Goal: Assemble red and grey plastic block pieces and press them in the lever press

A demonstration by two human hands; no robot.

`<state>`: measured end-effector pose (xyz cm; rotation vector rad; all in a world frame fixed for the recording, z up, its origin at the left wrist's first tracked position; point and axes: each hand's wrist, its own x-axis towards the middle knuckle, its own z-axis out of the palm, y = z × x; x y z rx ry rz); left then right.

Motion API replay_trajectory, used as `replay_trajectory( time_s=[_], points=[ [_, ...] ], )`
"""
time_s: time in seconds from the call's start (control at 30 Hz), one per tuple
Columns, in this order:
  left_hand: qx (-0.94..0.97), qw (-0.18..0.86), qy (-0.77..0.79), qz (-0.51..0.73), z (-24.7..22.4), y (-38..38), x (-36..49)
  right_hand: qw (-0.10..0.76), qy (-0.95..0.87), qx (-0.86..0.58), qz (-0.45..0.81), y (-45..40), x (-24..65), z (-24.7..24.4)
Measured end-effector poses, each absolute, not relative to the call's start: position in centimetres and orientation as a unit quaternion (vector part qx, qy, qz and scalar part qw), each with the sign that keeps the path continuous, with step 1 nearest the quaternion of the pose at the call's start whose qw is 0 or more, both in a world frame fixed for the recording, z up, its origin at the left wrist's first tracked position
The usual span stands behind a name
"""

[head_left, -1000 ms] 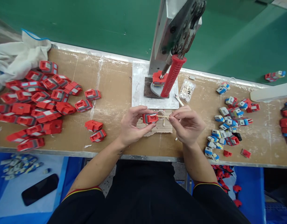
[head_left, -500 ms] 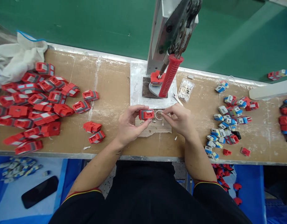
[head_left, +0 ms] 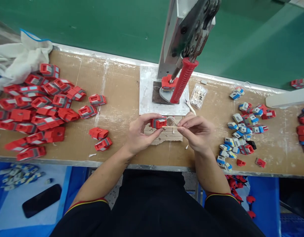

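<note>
My left hand (head_left: 138, 134) grips a small red plastic part (head_left: 158, 123) with a grey band between thumb and fingers, above the front of the bench. My right hand (head_left: 196, 132) pinches a thin cotton swab (head_left: 170, 127), held level, its far end at the near side of the red part. Just behind the swab lies a small clear round dish (head_left: 170, 120), on or near a torn cardboard piece (head_left: 166, 138). Beyond both hands, a lever press with a red handle (head_left: 184, 79) stands over another red part (head_left: 168, 81).
A pile of red parts (head_left: 46, 119) covers the left of the bench. Small white-blue-yellow parts (head_left: 237, 133) lie to the right. A bag of cotton swabs (head_left: 198, 95) and a white-handled pointed tool (head_left: 190, 106) lie beside the press. Blue bins (head_left: 68, 194) stand below the bench edge.
My right hand has drawn back from over the round dish, and the swab now lies level against the red part. My left hand still holds the part. The view has shifted slightly.
</note>
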<state>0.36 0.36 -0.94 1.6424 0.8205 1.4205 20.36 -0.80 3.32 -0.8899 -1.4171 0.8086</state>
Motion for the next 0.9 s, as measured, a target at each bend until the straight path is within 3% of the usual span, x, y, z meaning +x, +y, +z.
replay_trajectory(
  time_s=[0.9],
  points=[
    [0.653,0.392,0.328,0.559,-0.6,0.4,0.2,0.548,-0.638,-0.445,0.308,-0.7,21.1,3.4]
  ],
)
